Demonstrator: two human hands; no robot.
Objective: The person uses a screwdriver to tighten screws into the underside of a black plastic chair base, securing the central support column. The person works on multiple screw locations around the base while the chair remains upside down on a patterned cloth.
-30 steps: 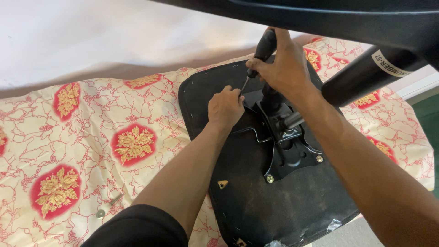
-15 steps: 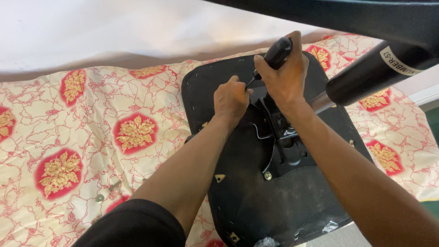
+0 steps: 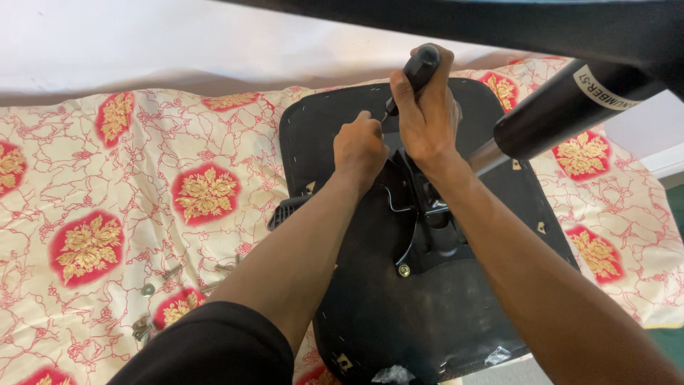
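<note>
An upturned black chair seat [image 3: 370,314] lies on a patterned bed sheet, its metal mechanism plate [image 3: 427,228] facing up. My right hand [image 3: 426,114] grips the black handle of a screwdriver [image 3: 417,68], held upright over the far end of the plate. My left hand [image 3: 360,146] is closed around the screwdriver's shaft near its tip, right beside the plate. The tip and whatever it touches are hidden by my hands. A screw head [image 3: 404,270] shows at the plate's near corner.
A black gas-lift cylinder [image 3: 563,110] slants in from the upper right, under a dark chair base across the top. Loose screws and washers [image 3: 153,285] lie on the cream and red flowered sheet [image 3: 107,185] to the left. A white wall is behind.
My view has shifted, so the seat sits more to the right and lower. Both hands stay on the screwdriver at the same spot on the plate; the handle now stands more upright.
</note>
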